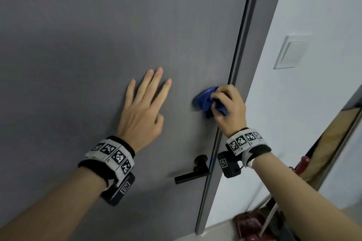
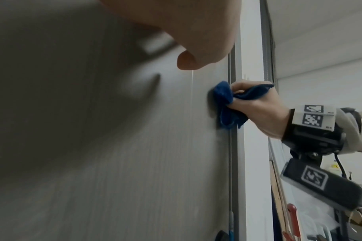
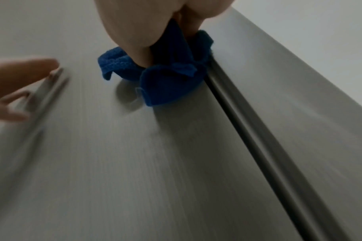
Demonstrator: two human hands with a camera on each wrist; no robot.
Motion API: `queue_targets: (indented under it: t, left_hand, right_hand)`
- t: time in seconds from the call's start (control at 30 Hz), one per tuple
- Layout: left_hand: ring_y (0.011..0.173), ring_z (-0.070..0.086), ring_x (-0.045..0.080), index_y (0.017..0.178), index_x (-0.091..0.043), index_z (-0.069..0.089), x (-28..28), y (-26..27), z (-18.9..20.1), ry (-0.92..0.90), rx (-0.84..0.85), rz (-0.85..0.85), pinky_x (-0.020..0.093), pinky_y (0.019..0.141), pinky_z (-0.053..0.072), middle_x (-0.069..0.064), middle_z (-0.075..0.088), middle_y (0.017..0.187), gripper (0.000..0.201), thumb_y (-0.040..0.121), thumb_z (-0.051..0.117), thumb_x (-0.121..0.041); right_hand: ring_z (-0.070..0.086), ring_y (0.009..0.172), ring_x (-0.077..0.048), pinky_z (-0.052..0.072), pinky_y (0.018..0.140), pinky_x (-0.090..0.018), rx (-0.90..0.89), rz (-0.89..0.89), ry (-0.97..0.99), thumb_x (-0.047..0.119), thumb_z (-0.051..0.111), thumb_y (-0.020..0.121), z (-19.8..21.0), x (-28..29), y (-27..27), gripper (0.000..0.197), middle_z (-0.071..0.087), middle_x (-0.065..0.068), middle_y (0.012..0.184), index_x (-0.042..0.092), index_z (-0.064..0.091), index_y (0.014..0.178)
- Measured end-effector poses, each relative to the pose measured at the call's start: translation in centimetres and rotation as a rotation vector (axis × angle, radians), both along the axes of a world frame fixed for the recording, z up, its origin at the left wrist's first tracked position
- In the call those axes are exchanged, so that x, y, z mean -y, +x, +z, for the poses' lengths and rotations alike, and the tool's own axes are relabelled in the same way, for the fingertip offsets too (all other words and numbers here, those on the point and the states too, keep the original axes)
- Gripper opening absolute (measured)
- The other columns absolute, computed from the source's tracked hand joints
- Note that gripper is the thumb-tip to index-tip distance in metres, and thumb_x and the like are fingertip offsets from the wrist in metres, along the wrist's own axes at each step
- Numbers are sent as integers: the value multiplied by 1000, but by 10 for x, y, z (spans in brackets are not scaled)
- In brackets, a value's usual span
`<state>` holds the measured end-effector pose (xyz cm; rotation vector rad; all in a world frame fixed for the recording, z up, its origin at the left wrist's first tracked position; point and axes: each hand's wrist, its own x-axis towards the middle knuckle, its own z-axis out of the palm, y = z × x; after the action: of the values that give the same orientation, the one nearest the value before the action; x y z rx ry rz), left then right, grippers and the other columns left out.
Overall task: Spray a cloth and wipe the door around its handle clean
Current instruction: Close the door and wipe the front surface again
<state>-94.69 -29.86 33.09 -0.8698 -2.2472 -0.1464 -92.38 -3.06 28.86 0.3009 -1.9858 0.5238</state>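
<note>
Your left hand (image 1: 143,111) lies flat, fingers straight and spread, arm reaching up; your right hand (image 1: 228,107) sits beside it, fingers curled tight, both wrists banded

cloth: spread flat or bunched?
Bunched. The cloth is wadded in the right hand, folds sticking out, pressed to the door near its edge.

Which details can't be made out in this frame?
- Spray bottle: in no view.
- Right hand's fingertips: buried in the bunched blue microfibre cloth, every view.
- Black lever door handle: head view only.
- Dirt on the grey door: wrist views blurred.
- Left hand's palm: against the door.
</note>
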Motion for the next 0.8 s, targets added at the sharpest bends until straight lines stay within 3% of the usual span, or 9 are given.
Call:
queue_targets:
  t: [0.17,0.3,0.37,0.47,0.57,0.63,0.7,0.8]
  left_hand:
    - [154,-3,30,156,-16,24,-26,-2,-18,-7,48,66,54,121,2,11,1,167,89,73,56,-8]
    - [154,-2,30,156,-14,25,-43,3,-26,20,64,57,54,121,2,13,2,166,90,72,56,-6]
    - [154,1,29,155,-12,27,-51,7,-31,20,71,1,54,122,5,13,6,166,87,72,54,-4]
    - [153,11,29,151,-8,36,-63,11,-43,-3,77,-173,51,123,14,13,19,164,80,72,48,-1]
    - [147,32,25,138,-6,54,-78,11,-73,-30,202,-321,43,118,31,10,43,153,65,74,42,-2]
    - [133,49,22,128,-8,63,-88,14,-98,-34,319,-326,42,107,44,7,58,139,55,77,41,-6]
    - [124,54,21,122,-9,66,-97,17,-117,-52,388,-279,41,99,50,4,62,132,51,78,41,-11]
    - [123,51,22,120,-11,67,-109,21,-127,-89,366,-204,42,100,47,4,60,134,49,78,43,-14]
  right_hand:
    - [61,89,-31,54,71,-38,279,132,177,2,65,74,-98,1,4,20,64,-11,103,7,74,91]
    - [64,85,-26,59,63,-37,494,147,172,6,65,65,-132,0,13,20,66,-6,98,9,77,80]
    - [62,91,-21,58,74,-34,464,175,64,-2,68,64,-129,-14,21,23,66,-7,100,8,78,83]
    - [60,96,-22,48,89,-22,254,185,-33,-9,69,74,-90,-44,40,22,63,-10,105,3,76,90]
    - [59,97,-26,47,89,-26,36,158,-70,-6,64,83,-34,-72,43,17,62,-16,105,-2,75,95]
    - [60,96,-28,48,87,-28,14,138,-68,-9,64,82,-16,-87,31,19,61,-18,104,-2,75,95]
    - [59,95,-31,48,84,-31,43,148,-35,-10,66,81,-22,-95,18,20,61,-16,102,0,75,94]
    - [58,94,-29,48,84,-31,103,202,27,-10,69,79,-71,-100,14,19,61,-15,101,1,75,93]
